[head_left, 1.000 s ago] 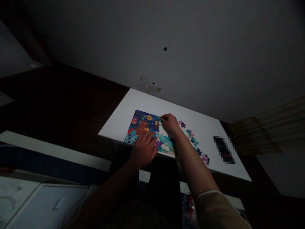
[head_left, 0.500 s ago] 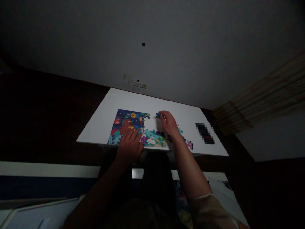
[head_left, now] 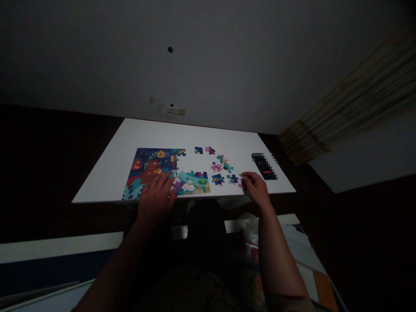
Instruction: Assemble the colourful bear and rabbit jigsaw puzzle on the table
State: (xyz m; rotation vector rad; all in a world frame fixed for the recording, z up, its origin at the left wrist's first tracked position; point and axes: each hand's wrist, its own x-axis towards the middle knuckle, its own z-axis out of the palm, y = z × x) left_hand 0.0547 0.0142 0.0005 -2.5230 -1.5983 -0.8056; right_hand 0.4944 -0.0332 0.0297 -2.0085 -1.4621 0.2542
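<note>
I see the jigsaw puzzle (head_left: 152, 171) at lower left of the frame on the white tabletop (head_left: 104, 182). Most of it is joined, but a gap stays at its right side. About eight loose pieces (head_left: 217, 179) lie to the right. My left hand (head_left: 156, 199) rests open on the puzzle. My right hand (head_left: 255, 186) is curled beside the pieces; I cannot tell if it grasps one.

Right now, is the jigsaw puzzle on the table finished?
No, it's unfinished: the jigsaw puzzle has a gap at its upper right, and loose pieces lie to its right.
</note>
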